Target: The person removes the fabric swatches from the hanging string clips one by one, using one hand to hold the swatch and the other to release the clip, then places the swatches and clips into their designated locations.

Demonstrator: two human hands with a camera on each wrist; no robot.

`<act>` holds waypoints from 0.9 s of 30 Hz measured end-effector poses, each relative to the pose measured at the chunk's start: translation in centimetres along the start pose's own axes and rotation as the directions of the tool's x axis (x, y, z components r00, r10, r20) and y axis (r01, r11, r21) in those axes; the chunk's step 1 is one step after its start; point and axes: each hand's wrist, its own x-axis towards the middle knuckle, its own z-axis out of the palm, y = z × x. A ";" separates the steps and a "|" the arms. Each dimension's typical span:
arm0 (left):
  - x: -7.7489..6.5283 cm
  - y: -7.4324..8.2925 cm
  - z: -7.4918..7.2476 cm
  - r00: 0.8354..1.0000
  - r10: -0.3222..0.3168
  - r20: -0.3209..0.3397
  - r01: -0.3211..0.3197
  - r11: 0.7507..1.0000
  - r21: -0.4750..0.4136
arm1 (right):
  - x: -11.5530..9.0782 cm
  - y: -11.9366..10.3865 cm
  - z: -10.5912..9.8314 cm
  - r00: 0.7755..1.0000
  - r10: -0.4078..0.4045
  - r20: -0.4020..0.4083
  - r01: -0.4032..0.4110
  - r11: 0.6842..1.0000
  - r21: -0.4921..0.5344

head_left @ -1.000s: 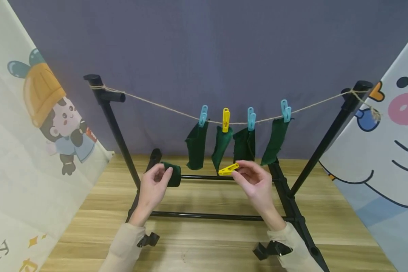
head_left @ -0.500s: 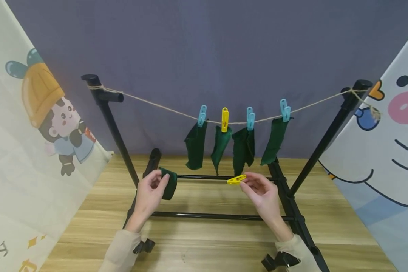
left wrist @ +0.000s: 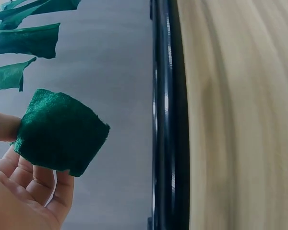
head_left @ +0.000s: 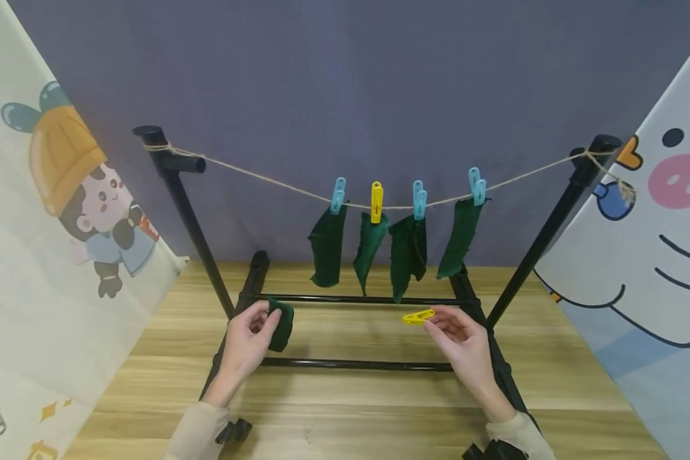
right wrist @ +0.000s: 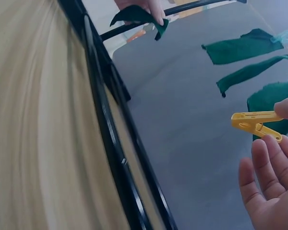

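Observation:
Between thumb and fingers, my left hand [head_left: 245, 340] pinches a small dark green cloth [left wrist: 60, 134] by one edge, at the left of the rack. On the other side my right hand [head_left: 466, 348] holds a yellow clothespin [right wrist: 254, 123] by its handles, its nose pointing left. Both hands are below the string [head_left: 276, 183]. From that string hang several green cloths, such as the leftmost cloth [head_left: 328, 249] and the rightmost cloth [head_left: 462, 239]. Light blue clothespins [head_left: 338, 195] and one yellow clothespin [head_left: 377, 202] hold them up.
A black tube frame stands on the wooden table [head_left: 345, 409], with a left post [head_left: 192, 223], a right post [head_left: 535, 246] and low crossbars [head_left: 351, 365] beneath my hands. Behind is a grey-blue backdrop [head_left: 379, 76]. Printed white sheets flank both sides.
Both hands have drawn down toward me and further apart, the left with the cloth, the right with the yellow clothespin. The hanging cloths keep their places on the string.

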 end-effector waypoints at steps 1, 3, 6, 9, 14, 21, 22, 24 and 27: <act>0.0 -0.1 -0.1 1.000 -0.002 0.003 0.002 1.000 0.005 | 0.0 0.2 -0.2 1.000 0.012 -0.003 -0.012 1.000 -0.011; -0.2 -0.4 -0.4 1.000 -0.008 0.006 0.007 1.000 0.021 | -0.1 0.5 -0.6 1.000 0.030 -0.004 -0.030 0.999 -0.040; -0.7 -1.1 -0.7 1.000 -0.024 0.010 0.024 0.999 0.040 | -0.5 0.9 -1.3 0.997 0.076 -0.009 -0.076 0.994 -0.077; -1.5 -1.8 -1.0 0.998 -0.049 0.038 0.047 0.997 0.053 | -1.4 1.4 -2.1 0.990 0.141 -0.012 -0.141 0.982 -0.124; -2.8 -2.6 -1.5 0.989 -0.118 0.084 0.113 0.991 0.067 | -3.0 2.0 -3.3 0.968 0.250 0.037 -0.240 0.954 -0.182; -3.6 -2.7 -2.4 0.977 -0.147 0.155 0.146 0.989 0.018 | -3.6 1.9 -4.5 0.928 0.330 0.172 -0.282 0.925 -0.255; -3.7 -2.7 -2.5 0.974 -0.155 0.166 0.156 0.988 0.009 | -3.7 1.9 -4.6 0.924 0.335 0.186 -0.280 0.922 -0.269; -3.8 -2.7 -2.7 0.968 -0.173 0.181 0.176 0.984 0.000 | -3.8 1.8 -4.9 0.916 0.345 0.207 -0.279 0.915 -0.290; -3.9 -2.8 -2.8 0.960 -0.204 0.192 0.206 0.978 0.009 | -3.8 1.8 -5.4 0.906 0.360 0.225 -0.288 0.911 -0.297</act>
